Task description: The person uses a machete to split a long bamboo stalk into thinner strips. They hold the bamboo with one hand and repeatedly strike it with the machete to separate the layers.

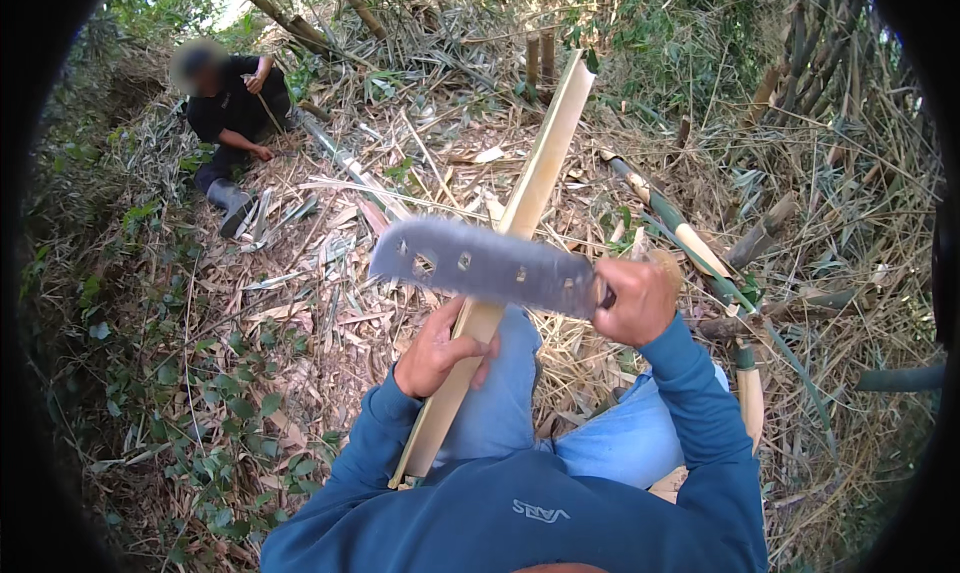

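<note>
The ground (285,368) carries a loose layer of dry leaves and husks (310,323), in browns and greys. Pale split strips (335,188) lie scattered over the litter toward the far left of the middle, alongside a greenish bamboo pole (345,158). On the right, a thicker green pole (690,238) with a pale exposed stretch lies aslant. Dry straw-like stalks (850,303) tangle farther right. At the far left, a person's grey boot (230,205) rests on the litter.
</note>
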